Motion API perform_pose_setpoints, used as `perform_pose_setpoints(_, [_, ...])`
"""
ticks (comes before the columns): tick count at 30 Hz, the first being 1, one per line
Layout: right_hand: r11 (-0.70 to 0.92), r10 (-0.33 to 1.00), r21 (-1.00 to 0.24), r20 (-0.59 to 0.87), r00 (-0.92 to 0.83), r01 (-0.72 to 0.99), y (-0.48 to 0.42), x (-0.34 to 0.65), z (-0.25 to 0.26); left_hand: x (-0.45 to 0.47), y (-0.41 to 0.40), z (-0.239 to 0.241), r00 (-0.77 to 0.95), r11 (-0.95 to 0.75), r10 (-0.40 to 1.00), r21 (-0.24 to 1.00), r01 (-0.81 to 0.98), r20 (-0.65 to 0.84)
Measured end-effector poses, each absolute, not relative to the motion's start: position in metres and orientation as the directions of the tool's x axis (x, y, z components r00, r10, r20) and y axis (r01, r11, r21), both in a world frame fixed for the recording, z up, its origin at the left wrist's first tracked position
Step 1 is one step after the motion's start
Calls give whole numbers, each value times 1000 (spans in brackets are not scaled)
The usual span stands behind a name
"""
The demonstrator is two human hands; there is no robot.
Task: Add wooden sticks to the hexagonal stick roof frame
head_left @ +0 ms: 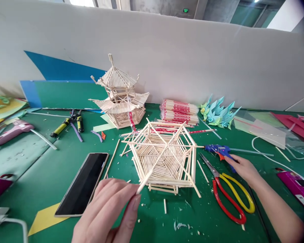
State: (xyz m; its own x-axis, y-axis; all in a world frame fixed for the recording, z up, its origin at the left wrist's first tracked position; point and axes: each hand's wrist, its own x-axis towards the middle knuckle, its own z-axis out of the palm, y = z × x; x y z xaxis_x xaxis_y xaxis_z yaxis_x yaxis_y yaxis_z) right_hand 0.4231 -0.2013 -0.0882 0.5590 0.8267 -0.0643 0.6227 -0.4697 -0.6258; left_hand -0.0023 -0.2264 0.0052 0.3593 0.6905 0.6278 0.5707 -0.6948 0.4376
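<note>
Between the thumb and fingers of my left hand (111, 209) is a pale wooden stick (145, 180). It slants over the near-left side of a hexagonal wooden-stick frame (139, 165). The stick's far part lines up with the crossing sticks at the frame's middle; I cannot tell whether it is fixed there. My right hand (243, 167) grips the handle of a blue hot glue gun (218, 148), whose nozzle points left at the frame's right corner. A clear glue stick (252, 152) sticks out of its back. Scissors (226, 189) with red and yellow handles lie below the gun.
A stick pagoda (119, 98) stands behind, left of bagged stick bundles (178, 111) and folded paper leaves (219, 113). A phone (83, 184), pliers (66, 125) and a pink glue gun (14, 133) lie left. A purple power strip (295, 185) is at right. Stick scraps litter the green table.
</note>
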Motion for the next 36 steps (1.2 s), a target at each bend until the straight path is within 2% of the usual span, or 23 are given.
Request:
perform_pose_setpoints(3, [-337,832,-568,194,520,751,-206,399,-64,9,-218,19,399,-694,698,424,582,594])
perform_pose_setpoints(6, [-75,821,-543,442,361,837,-225,349,-23,21,-207,23,495,-716,690,395,575,528])
perform_pose_setpoints(7, [66,819,-516,516,249,854,-231,330,-8,25,-205,25,529,-726,684,391,566,503])
perform_pose_setpoints(8, [319,790,-443,612,23,838,-236,310,5,30,-203,26,566,-734,678,390,555,469])
perform_pose_setpoints(9, [475,773,-384,612,-166,792,-240,291,17,34,-202,28,597,-738,675,397,546,433])
perform_pose_setpoints(11, [619,740,-335,551,-385,710,-240,260,34,39,-202,33,643,-746,662,422,515,385])
perform_pose_setpoints(14, [661,729,-320,488,-480,678,-232,233,42,40,-205,38,650,-749,650,477,460,394])
perform_pose_setpoints(20, [676,735,-380,406,-543,631,-218,224,34,27,-208,32,615,-705,687,560,436,386])
perform_pose_setpoints(27, [584,812,-394,289,-507,710,-216,237,20,-6,-206,2,435,-631,770,462,623,466])
perform_pose_setpoints(33, [577,817,-385,289,-500,720,-215,233,13,-11,-209,-20,387,-598,799,547,585,460])
perform_pose_setpoints(36, [578,816,-383,276,-508,720,-213,232,12,-7,-209,-22,396,-609,792,547,575,465])
